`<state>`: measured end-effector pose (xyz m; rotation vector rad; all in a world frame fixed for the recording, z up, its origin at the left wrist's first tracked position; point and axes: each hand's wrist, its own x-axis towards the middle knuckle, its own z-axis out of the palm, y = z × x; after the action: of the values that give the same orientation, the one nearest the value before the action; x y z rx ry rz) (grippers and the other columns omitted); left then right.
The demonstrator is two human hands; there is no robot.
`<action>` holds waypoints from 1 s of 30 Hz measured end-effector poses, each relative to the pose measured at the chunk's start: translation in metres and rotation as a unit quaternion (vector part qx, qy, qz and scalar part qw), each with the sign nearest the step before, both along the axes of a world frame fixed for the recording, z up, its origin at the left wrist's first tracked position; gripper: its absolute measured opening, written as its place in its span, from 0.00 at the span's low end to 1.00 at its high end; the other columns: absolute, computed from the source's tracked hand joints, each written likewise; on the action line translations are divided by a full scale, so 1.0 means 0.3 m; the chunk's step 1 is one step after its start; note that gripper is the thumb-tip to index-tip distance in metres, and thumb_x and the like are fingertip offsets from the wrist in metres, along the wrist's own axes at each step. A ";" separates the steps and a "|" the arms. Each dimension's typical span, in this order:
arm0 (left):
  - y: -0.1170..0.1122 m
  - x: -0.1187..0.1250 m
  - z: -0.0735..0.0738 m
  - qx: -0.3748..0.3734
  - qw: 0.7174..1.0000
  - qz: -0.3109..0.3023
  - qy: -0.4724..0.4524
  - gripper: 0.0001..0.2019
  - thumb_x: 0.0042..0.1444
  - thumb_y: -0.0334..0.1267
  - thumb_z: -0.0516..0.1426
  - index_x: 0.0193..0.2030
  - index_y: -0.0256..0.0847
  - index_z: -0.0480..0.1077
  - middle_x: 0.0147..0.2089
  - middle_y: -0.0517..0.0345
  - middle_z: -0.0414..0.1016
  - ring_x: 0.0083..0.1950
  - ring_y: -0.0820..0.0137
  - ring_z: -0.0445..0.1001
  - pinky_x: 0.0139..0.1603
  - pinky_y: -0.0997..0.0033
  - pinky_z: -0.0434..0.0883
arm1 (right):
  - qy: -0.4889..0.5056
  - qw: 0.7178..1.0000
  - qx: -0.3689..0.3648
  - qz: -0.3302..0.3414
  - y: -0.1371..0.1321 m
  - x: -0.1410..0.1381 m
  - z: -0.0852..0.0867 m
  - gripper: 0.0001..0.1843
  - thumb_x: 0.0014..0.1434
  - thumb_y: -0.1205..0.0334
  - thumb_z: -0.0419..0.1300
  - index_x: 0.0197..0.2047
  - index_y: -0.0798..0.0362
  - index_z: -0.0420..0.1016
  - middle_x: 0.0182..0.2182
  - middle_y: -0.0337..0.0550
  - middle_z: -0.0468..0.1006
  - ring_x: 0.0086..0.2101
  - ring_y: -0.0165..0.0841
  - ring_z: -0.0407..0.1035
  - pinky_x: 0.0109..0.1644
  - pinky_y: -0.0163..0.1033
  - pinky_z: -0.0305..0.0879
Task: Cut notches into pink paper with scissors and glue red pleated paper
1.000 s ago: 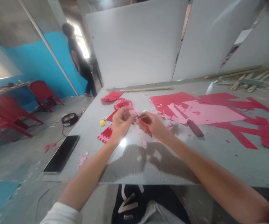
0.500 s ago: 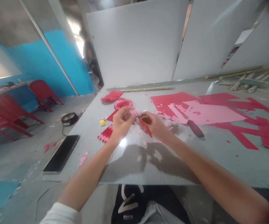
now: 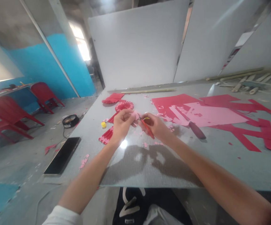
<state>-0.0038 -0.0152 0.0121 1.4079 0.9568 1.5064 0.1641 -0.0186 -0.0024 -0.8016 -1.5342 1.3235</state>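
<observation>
Over the middle of the table, my left hand (image 3: 123, 122) pinches a small piece of pink paper (image 3: 135, 115) between thumb and fingers. My right hand (image 3: 155, 125) is closed on what look like small orange scissors (image 3: 147, 127) with a bit of yellow showing. Their tip meets the paper, and fingers hide much of the handle. Beside my left hand lie a pleated red paper strip with pink edging (image 3: 106, 136) and a round red paper rosette (image 3: 124, 106). A yellow cap (image 3: 103, 125) sits just left of them.
Red sheets (image 3: 168, 101), a pink sheet (image 3: 215, 114) and a dark-red-handled knife (image 3: 196, 129) lie to the right. Pink scraps (image 3: 84, 161) are scattered about. A phone (image 3: 62, 156) rests at the left table edge. Wooden sticks (image 3: 248, 84) lie at the back right.
Both hands stay in nearly the same place, the scissors still against the pink paper. The paper and fingers shift slightly, and the view tilts a little.
</observation>
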 end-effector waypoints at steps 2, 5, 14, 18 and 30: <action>-0.001 -0.007 0.009 -0.016 1.000 -0.016 -0.003 0.11 0.53 0.41 0.65 0.38 0.37 0.72 0.30 0.58 0.77 0.27 0.74 0.75 0.30 0.73 0.75 | -0.002 1.000 -0.006 -0.004 0.002 0.001 -0.002 0.18 0.58 0.47 0.66 0.42 0.49 0.67 0.22 0.31 0.70 0.20 0.24 0.58 0.23 0.33 0.54; 0.001 -0.018 0.018 -0.034 0.998 -0.059 0.008 0.09 0.54 0.40 0.64 0.33 0.37 0.72 0.31 0.57 0.77 0.29 0.73 0.75 0.32 0.73 0.75 | 0.003 1.000 -0.014 -0.001 0.000 0.003 0.004 0.19 0.57 0.47 0.67 0.42 0.49 0.66 0.22 0.32 0.70 0.19 0.24 0.59 0.22 0.32 0.54; 0.008 -0.028 0.011 -0.031 0.991 -0.122 0.044 0.11 0.57 0.42 0.62 0.29 0.36 0.74 0.29 0.55 0.76 0.30 0.71 0.75 0.32 0.72 0.74 | 0.026 0.997 -0.037 0.061 -0.013 0.016 0.037 0.20 0.56 0.47 0.68 0.37 0.50 0.65 0.21 0.32 0.69 0.18 0.23 0.58 0.20 0.32 0.50; 0.008 -0.026 0.011 -0.008 0.993 -0.108 0.044 0.10 0.57 0.40 0.61 0.28 0.37 0.75 0.27 0.56 0.75 0.29 0.72 0.73 0.32 0.72 0.73 | 0.030 0.996 -0.035 0.072 -0.012 0.019 0.038 0.19 0.57 0.47 0.67 0.37 0.50 0.65 0.20 0.30 0.66 0.18 0.23 0.57 0.20 0.33 0.50; -0.003 -0.020 0.018 0.010 0.995 -0.085 0.054 0.09 0.56 0.39 0.62 0.28 0.37 0.76 0.27 0.56 0.75 0.28 0.73 0.72 0.31 0.73 0.72 | 0.047 0.996 -0.024 0.075 -0.011 0.011 0.024 0.19 0.57 0.48 0.68 0.39 0.49 0.65 0.20 0.30 0.66 0.19 0.25 0.58 0.21 0.33 0.52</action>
<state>-0.0097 -0.0162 0.0174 1.5583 0.8646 1.3290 0.1673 -0.0221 0.0047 -0.6545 -1.5164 1.4915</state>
